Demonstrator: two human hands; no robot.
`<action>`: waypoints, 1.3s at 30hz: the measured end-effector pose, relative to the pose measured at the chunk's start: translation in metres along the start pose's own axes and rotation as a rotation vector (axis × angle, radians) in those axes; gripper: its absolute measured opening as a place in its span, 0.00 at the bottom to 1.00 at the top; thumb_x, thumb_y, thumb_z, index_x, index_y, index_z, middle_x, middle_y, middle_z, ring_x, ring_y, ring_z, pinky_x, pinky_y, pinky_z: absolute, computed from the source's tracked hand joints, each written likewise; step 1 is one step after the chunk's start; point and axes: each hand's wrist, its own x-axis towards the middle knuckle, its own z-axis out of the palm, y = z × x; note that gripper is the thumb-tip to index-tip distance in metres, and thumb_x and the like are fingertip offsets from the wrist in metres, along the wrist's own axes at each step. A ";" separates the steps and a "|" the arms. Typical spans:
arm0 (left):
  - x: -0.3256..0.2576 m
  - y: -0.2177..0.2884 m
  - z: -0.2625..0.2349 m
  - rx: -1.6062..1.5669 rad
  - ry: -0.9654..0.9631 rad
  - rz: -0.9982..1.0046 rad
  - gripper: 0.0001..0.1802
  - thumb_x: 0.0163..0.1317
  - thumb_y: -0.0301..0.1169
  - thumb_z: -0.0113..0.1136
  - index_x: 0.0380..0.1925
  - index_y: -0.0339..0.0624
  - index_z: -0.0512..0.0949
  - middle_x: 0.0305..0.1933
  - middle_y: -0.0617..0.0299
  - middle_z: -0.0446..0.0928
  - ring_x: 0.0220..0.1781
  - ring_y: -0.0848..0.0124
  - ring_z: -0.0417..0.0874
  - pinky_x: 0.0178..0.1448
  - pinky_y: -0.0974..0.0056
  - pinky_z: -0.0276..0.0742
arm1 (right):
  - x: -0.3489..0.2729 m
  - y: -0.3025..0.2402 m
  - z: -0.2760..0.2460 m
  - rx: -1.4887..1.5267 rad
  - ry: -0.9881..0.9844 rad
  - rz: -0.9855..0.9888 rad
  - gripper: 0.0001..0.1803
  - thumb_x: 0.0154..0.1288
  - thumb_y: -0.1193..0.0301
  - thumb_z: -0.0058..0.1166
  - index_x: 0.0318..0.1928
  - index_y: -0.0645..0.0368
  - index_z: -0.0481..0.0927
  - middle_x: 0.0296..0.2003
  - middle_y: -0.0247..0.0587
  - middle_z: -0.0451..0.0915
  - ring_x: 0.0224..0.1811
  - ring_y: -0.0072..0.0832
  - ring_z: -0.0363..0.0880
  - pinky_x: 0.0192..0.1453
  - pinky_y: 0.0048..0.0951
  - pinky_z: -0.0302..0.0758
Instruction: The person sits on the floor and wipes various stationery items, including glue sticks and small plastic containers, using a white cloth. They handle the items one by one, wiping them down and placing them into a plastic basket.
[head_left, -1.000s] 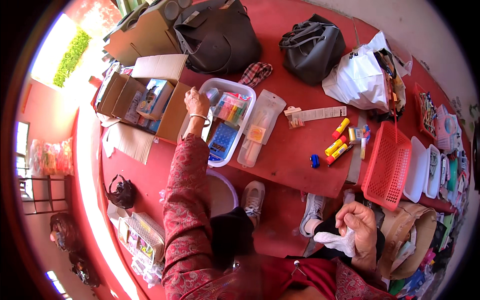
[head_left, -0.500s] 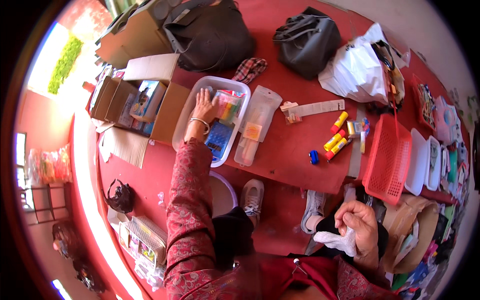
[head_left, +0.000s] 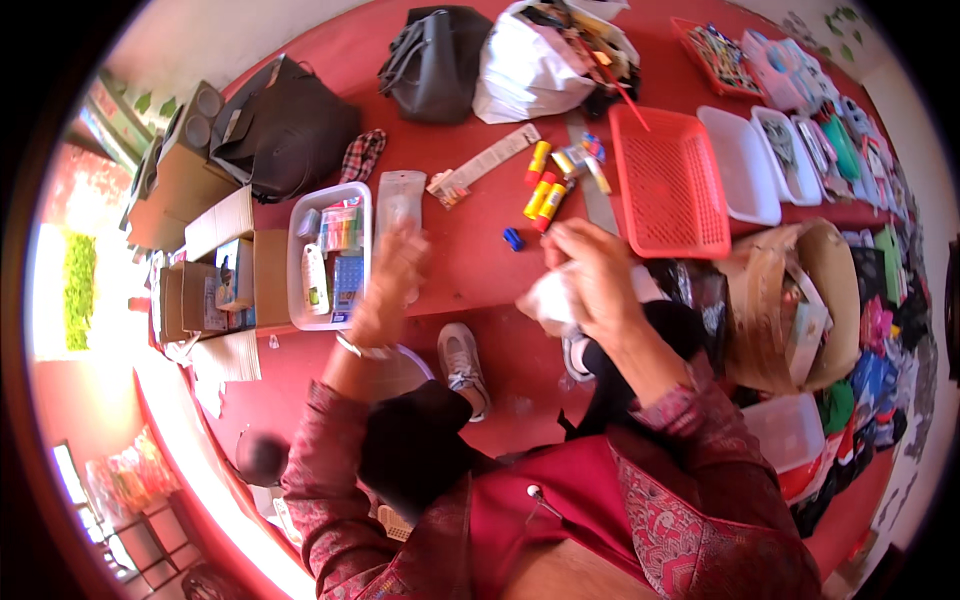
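Observation:
My right hand [head_left: 603,282] is closed around a white cloth [head_left: 553,302], above the front edge of the red table. My left hand [head_left: 395,275], smeared by motion, is over a long clear plastic case [head_left: 400,190] and hides its lower part; its fingers are too blurred to read. Just left of that hand stands a white plastic basin [head_left: 297,290]. Inside it are a pack of coloured items [head_left: 342,225], a blue item [head_left: 348,275] and a white oblong item [head_left: 315,280]. Yellow glue sticks with red caps [head_left: 538,195] and a small blue object [head_left: 513,239] lie beyond my right hand.
An open cardboard box [head_left: 270,280] stands left of the basin. Two dark bags [head_left: 290,130] and a white bag [head_left: 530,70] stand at the back. To the right are a red basket [head_left: 672,180], white trays [head_left: 740,165] and a brown carton [head_left: 780,310].
My left hand has left the basin and moved right, uncovering the white oblong item. My right hand has come up over the table edge with the cloth. The view has turned right.

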 end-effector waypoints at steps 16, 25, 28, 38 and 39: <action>-0.039 -0.026 0.089 -0.143 0.146 -0.181 0.12 0.60 0.35 0.52 0.29 0.35 0.72 0.21 0.65 0.71 0.13 0.78 0.67 0.16 0.73 0.60 | -0.003 0.074 -0.009 -0.132 -0.219 0.100 0.09 0.57 0.71 0.50 0.35 0.63 0.76 0.27 0.34 0.75 0.27 0.18 0.73 0.31 0.20 0.73; -0.028 -0.062 0.150 1.305 -0.274 0.398 0.27 0.42 0.31 0.61 0.47 0.44 0.69 0.37 0.47 0.75 0.29 0.57 0.80 0.29 0.55 0.76 | 0.069 -0.036 -0.089 0.043 0.387 0.085 0.15 0.47 0.62 0.58 0.33 0.57 0.75 0.28 0.35 0.78 0.26 0.25 0.77 0.30 0.26 0.73; -0.042 -0.087 0.154 1.376 -0.860 0.205 0.16 0.41 0.33 0.62 0.34 0.44 0.75 0.27 0.55 0.77 0.28 0.59 0.81 0.27 0.54 0.75 | 0.085 -0.045 -0.083 0.019 0.339 0.122 0.15 0.46 0.62 0.59 0.33 0.56 0.75 0.28 0.36 0.78 0.27 0.28 0.77 0.30 0.28 0.74; -0.053 -0.088 0.151 1.483 -0.554 0.393 0.06 0.47 0.32 0.53 0.24 0.43 0.75 0.23 0.59 0.76 0.26 0.63 0.79 0.28 0.60 0.70 | 0.172 0.035 -0.077 -0.629 -0.066 0.160 0.09 0.42 0.78 0.54 0.29 0.66 0.76 0.24 0.48 0.78 0.24 0.34 0.78 0.30 0.31 0.75; -0.053 -0.089 0.151 1.476 -0.578 0.371 0.06 0.48 0.32 0.52 0.24 0.43 0.75 0.22 0.58 0.76 0.26 0.63 0.79 0.28 0.60 0.70 | 0.178 0.057 -0.086 -1.100 -0.122 0.097 0.11 0.41 0.73 0.56 0.29 0.66 0.77 0.26 0.49 0.78 0.26 0.35 0.79 0.32 0.32 0.76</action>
